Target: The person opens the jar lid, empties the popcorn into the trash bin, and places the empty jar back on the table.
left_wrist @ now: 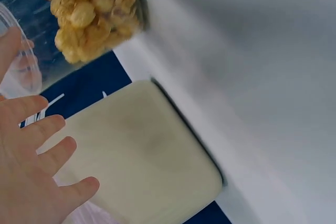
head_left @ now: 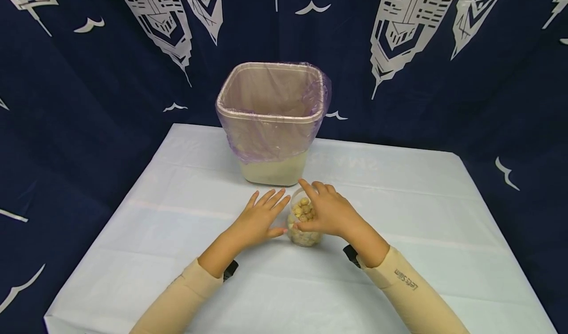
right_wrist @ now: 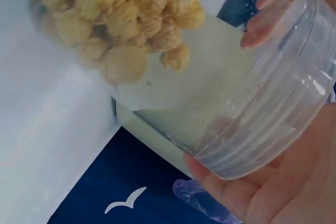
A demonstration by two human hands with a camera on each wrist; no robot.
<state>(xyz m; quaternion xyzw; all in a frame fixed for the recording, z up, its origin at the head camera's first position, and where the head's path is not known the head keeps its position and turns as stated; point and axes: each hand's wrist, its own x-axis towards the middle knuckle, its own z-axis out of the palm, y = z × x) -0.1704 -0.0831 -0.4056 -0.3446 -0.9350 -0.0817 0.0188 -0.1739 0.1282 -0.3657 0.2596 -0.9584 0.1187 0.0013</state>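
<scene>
Right grip (head_left: 333, 213): curled round the upper part of the clear jar (head_left: 304, 239), thumb on the near side, index on the far side; right wrist view shows fingers wrapped behind the rim (right_wrist: 262, 156). Left grip (head_left: 257, 223): not holding anything, fingers straight and spread, just left of the jar, pointing toward it and the bin (head_left: 275, 172). Left thumb is close to the jar wall; can't tell if it touches. Jar is on the table (head_left: 399, 201), between the hands, just in front of the bin and slightly right of its middle. Roughly upright in the head view. Lower part is filled with yellow-tan popcorn-like pieces (head_left: 303, 210), clear space above them up to the rim. Bin is cream, rounded square, standing upright toward the back of the table. Thin purple bag (head_left: 266, 139) lines it, folded over the rim and hanging partway down the outside. White cover on the table, some creases. Dark blue cloth (head_left: 288, 38) behind, printed with white buildings and birds. Both forearms in beige sleeves (head_left: 412, 292), dark lettering on the right one; a small black device (head_left: 230, 270) shows at each wrist.
</scene>
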